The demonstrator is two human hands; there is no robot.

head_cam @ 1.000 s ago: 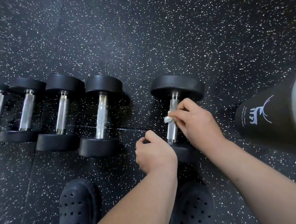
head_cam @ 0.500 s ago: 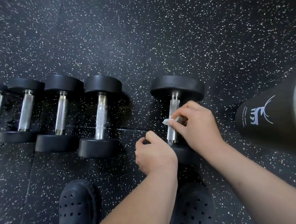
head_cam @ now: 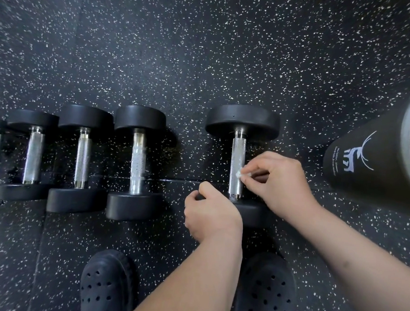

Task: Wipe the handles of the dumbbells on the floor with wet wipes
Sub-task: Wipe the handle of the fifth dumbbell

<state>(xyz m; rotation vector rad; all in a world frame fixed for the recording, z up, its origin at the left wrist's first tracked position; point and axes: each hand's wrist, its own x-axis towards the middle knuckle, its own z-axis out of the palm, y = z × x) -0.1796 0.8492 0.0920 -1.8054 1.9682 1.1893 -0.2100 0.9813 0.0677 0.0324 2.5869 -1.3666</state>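
Working on the dumbbell (head_cam: 242,120) set apart at the right of the row, lying on the speckled rubber floor (head_cam: 206,46) with its long axis near to far. Pinching a small wadded white wipe (head_cam: 238,174) between thumb and fingertips of the right hand (head_cam: 279,185), pressed to the right flank of the handle (head_cam: 237,155), a little nearer than mid-length. Gripping the near head (head_cam: 255,214) with the left hand (head_cam: 212,216), fingers curled round its left edge, probably to stop any roll. With the handle just left of the pinch, likely calls for strokes along the near-far line, then a reach round to the left flank; right hand plainly the nearer for that. Knurled bright steel, cylindrical, rough enough perhaps to snag so small a wad; smooth collars at both ends. Matte black rounded heads. To the left, four more dumbbells (head_cam: 137,160), parallel. At far right, a black cylinder (head_cam: 367,171) with a pale deer mark; nearest, dark perforated clogs (head_cam: 107,284).
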